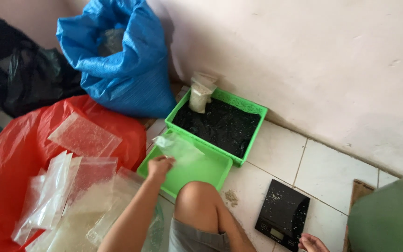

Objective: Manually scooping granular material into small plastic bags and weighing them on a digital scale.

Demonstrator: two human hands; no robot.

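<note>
My left hand (159, 165) pinches the lower edge of an empty clear plastic bag (180, 148) and holds it over a shallow light-green tray (206, 173). Behind the tray stands a green basket (253, 108) filled with black granules. A small bag of white grains (199, 95) leans in the basket's far left corner. My right hand (311, 243) rests on the tiled floor at the bottom edge, fingers spread, holding nothing, right beside a black digital scale (283, 214) sprinkled with pale grains. My bare knee (197, 196) rises between the two hands.
Several clear plastic bags (82, 135) lie on a red plastic sheet (10, 154) to the left. A blue sack (122, 60) and a black bag (19, 70) stand against the wall. A green bucket (392, 214) stands at right, with spilled grains (231, 197) on the tiles.
</note>
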